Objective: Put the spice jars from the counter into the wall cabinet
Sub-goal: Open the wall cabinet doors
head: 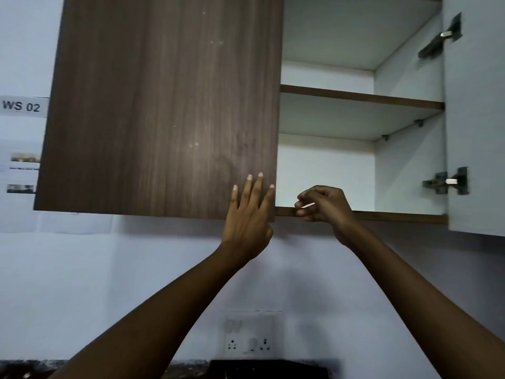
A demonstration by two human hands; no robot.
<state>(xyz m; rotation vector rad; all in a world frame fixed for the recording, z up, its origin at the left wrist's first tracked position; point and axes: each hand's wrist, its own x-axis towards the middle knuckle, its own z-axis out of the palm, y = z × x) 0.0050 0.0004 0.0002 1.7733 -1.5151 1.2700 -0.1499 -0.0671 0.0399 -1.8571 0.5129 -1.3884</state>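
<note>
The left grip [247, 222] is released, its fingers straight and flat against the lower corner of the closed left door [164, 105]. Just to its right, the right grip [321, 205] is clenched on nothing that can be made out. It hangs in front of the bottom rail [396, 216] of the wall cabinet [328, 170], and whether it touches the rail cannot be told. Well to the right of both, the right door [475, 119] stands swung open. The shelf [360, 97] above the right grip shows bare.

The spice jars are not in view. Only a dark strip of table [41, 369] shows far below the grips, so the jars are judged to be down there and not yet moved.

The step in hand looks like opening the left door. To do it well, the left fingertips should hook the free edge beside them and draw it outward in an arc. The right grip should keep clear of the swing. With both doors wide, either grip can then drop to the table for a jar.
</note>
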